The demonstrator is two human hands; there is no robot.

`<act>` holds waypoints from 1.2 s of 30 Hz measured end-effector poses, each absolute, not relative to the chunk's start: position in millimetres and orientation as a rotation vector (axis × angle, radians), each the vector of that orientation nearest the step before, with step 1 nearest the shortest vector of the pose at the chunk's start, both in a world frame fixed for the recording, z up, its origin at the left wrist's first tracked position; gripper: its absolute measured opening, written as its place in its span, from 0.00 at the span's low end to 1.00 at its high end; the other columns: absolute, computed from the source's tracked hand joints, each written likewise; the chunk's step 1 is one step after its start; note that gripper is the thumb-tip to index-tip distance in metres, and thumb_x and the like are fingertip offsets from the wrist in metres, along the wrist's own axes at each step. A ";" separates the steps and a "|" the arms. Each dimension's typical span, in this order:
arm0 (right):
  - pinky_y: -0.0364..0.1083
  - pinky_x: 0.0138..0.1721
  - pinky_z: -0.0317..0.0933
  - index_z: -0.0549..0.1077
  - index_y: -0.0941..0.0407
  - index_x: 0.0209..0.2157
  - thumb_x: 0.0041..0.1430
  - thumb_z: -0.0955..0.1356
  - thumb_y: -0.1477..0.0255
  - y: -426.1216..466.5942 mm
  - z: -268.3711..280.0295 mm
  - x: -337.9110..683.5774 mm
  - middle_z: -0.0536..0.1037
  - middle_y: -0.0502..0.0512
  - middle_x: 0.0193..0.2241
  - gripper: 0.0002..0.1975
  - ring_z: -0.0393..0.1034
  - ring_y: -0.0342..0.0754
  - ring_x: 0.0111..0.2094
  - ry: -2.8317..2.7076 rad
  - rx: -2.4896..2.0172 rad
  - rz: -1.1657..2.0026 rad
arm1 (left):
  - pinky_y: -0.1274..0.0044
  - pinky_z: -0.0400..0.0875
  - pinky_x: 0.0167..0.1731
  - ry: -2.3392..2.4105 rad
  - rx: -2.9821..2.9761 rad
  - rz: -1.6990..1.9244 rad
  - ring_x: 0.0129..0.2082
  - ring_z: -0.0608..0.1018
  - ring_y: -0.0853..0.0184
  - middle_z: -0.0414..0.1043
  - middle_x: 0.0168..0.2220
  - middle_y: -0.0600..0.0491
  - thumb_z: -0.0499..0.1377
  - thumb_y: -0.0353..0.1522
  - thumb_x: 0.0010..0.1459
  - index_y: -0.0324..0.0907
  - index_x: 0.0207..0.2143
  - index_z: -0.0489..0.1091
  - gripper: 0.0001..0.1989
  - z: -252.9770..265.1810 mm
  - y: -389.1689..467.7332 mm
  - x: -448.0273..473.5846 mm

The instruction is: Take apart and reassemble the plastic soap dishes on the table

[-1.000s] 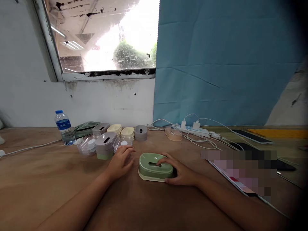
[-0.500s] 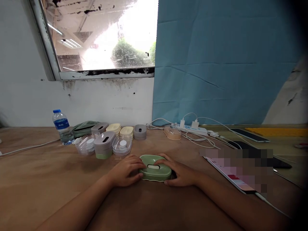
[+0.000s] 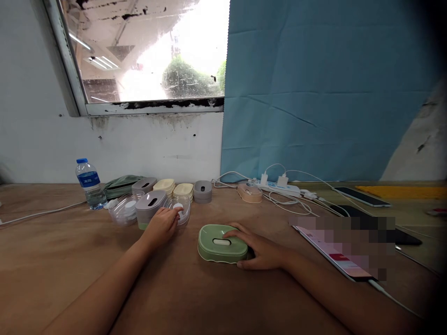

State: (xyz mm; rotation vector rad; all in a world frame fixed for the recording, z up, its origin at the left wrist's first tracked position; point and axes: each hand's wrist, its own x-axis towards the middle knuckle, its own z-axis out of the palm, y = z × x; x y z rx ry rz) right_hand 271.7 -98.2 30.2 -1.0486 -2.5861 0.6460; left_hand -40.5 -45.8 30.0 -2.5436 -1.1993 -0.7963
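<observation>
A green oval lidded box with a pale oval inset on top rests on the table in front of me. My right hand grips its right side, fingers over the lid and thumb low at the near edge. Away to the left, my left hand reaches over a clear plastic container, a finger stretched across its white round knob; whether it touches the knob is unclear. Just left of that hand stands a grey oval box with a green base, partly covered by the hand.
Behind stand another clear container, cream boxes, a grey box and a water bottle. To the right are a peach box, a power strip with tangled cables and a tablet.
My left hand has let go of the green box and moved left and away from me, to the clear container. My right hand stays on the green box, which has barely moved.
</observation>
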 end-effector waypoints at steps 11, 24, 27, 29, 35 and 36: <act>0.49 0.52 0.50 0.55 0.50 0.54 0.45 0.68 0.61 -97.1 29.5 271.3 0.47 0.57 0.56 0.33 0.51 0.54 0.55 -2.599 -1.078 0.653 | 0.72 0.61 0.38 -1.195 -2.466 -0.768 0.34 0.71 0.64 0.71 0.33 0.51 0.44 0.29 0.58 0.40 0.43 0.60 0.12 30.3 -44.8 -43.0; 0.51 0.51 0.51 0.56 0.49 0.53 0.44 0.69 0.64 -97.1 28.3 272.0 0.49 0.56 0.55 0.33 0.52 0.55 0.54 -2.583 -1.042 0.653 | 0.73 0.59 0.38 -1.134 -2.512 -0.821 0.33 0.72 0.66 0.73 0.33 0.53 0.46 0.29 0.57 0.42 0.43 0.60 0.11 28.9 -44.8 -44.0; 0.50 0.52 0.51 0.56 0.49 0.53 0.44 0.69 0.65 -96.9 27.9 271.7 0.49 0.56 0.55 0.33 0.51 0.55 0.54 -2.583 -1.044 0.650 | 0.72 0.59 0.39 -1.127 -2.477 -0.849 0.32 0.72 0.66 0.73 0.32 0.53 0.47 0.28 0.57 0.42 0.40 0.61 0.09 28.7 -44.9 -43.4; 0.50 0.52 0.51 0.56 0.50 0.53 0.44 0.69 0.65 -96.4 27.4 271.6 0.48 0.56 0.56 0.33 0.51 0.54 0.55 -2.582 -1.052 0.650 | 0.72 0.59 0.39 -1.138 -2.448 -0.888 0.32 0.72 0.66 0.72 0.31 0.53 0.47 0.28 0.57 0.42 0.38 0.62 0.08 28.8 -45.1 -43.1; 0.50 0.52 0.51 0.55 0.50 0.54 0.44 0.69 0.64 -96.6 27.6 271.8 0.49 0.57 0.56 0.34 0.51 0.54 0.55 -2.578 -1.063 0.653 | 0.71 0.59 0.41 -1.083 -2.393 -1.234 0.35 0.72 0.67 0.71 0.33 0.52 0.48 0.29 0.57 0.42 0.33 0.62 0.04 32.2 -52.6 -37.7; 0.50 0.52 0.51 0.55 0.50 0.54 0.44 0.69 0.64 -96.8 27.6 271.9 0.49 0.57 0.56 0.34 0.51 0.54 0.55 -2.576 -1.067 0.654 | 0.71 0.60 0.42 -1.074 -2.385 -1.359 0.36 0.72 0.67 0.71 0.34 0.52 0.49 0.28 0.57 0.42 0.32 0.62 0.03 33.8 -55.6 -35.0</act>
